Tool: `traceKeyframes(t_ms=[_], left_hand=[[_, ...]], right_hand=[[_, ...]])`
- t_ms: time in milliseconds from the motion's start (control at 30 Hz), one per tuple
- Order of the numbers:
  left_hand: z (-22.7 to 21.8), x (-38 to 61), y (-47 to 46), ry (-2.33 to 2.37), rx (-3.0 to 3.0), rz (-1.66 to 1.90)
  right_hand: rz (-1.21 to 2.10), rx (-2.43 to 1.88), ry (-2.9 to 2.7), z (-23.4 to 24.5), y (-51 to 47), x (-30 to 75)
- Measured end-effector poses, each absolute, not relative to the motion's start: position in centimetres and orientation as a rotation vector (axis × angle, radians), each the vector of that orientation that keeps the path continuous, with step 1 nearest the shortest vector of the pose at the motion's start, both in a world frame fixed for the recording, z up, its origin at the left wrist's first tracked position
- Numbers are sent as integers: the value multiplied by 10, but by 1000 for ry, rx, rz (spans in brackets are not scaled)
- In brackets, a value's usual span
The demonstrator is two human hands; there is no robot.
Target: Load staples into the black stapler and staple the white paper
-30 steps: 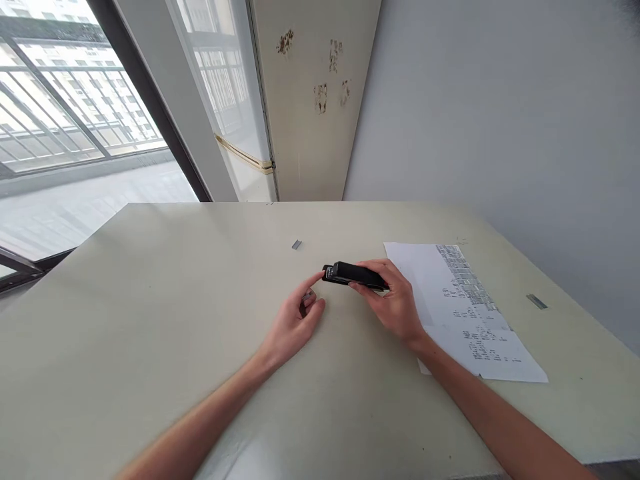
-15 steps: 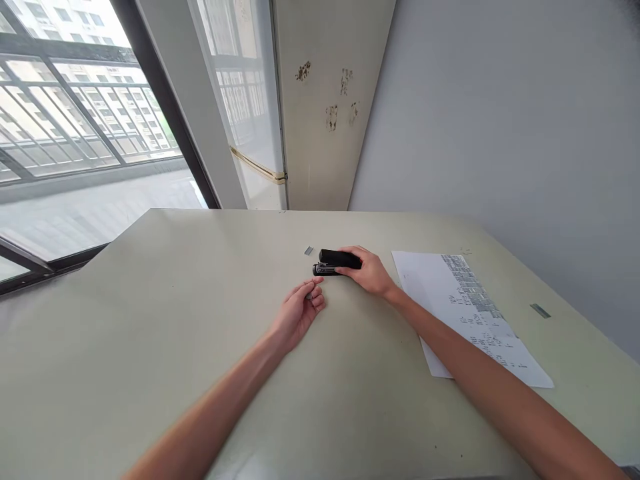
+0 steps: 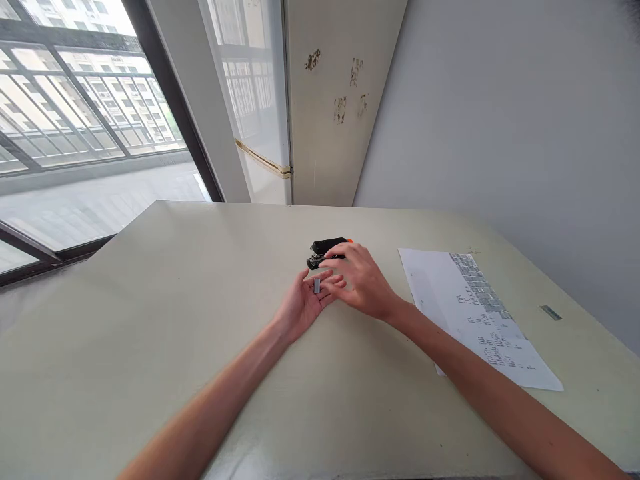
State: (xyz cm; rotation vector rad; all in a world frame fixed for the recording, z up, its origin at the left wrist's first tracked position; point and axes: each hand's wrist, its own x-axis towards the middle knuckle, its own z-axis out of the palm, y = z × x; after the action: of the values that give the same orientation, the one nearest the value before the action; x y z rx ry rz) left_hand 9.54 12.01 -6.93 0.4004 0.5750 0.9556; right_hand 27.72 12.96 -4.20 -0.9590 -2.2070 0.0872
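My left hand (image 3: 305,303) rests palm up near the middle of the table, open, with its fingers stretched out. A short silver strip of staples (image 3: 317,286) lies across its fingers. Just beyond stands a black stapler (image 3: 327,245) with its top arm raised from the base and a bit of orange at its far right end. My right hand (image 3: 360,280) is over the near side of the stapler, its fingers apart and curved, thumb toward the left hand's fingers. It grips nothing that I can see. Its fingers hide part of the stapler's base.
A printed white sheet of paper (image 3: 425,287) lies under and beside my right forearm. Farther right is another small grey strip (image 3: 551,312) on the pale table (image 3: 200,347). A wall (image 3: 500,120) borders the table's right side, with a fridge (image 3: 325,153) behind and windows at left.
My left hand has unfolded from a pinch, showing the staple strip. My right hand has let go of the stapler and come nearer the left hand. The stapler sits slightly turned.
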Motion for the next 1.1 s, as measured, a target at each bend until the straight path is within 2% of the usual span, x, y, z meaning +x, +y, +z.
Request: traceKeyframes(t_ms=[267, 500, 867, 1100], left_hand=[[-75, 93, 121, 518, 470, 878], [-54, 95, 115, 661, 459, 833], [-33, 104, 119, 899, 416, 900], [-30, 107, 119, 896, 483, 915]], right_hand=[[10, -985, -2300, -57, 117, 272], [-26, -1070, -2174, -44, 89, 318], [-379, -1958, -1650, -81, 7, 545], [-446, -2261, -1440, -105, -28, 615]])
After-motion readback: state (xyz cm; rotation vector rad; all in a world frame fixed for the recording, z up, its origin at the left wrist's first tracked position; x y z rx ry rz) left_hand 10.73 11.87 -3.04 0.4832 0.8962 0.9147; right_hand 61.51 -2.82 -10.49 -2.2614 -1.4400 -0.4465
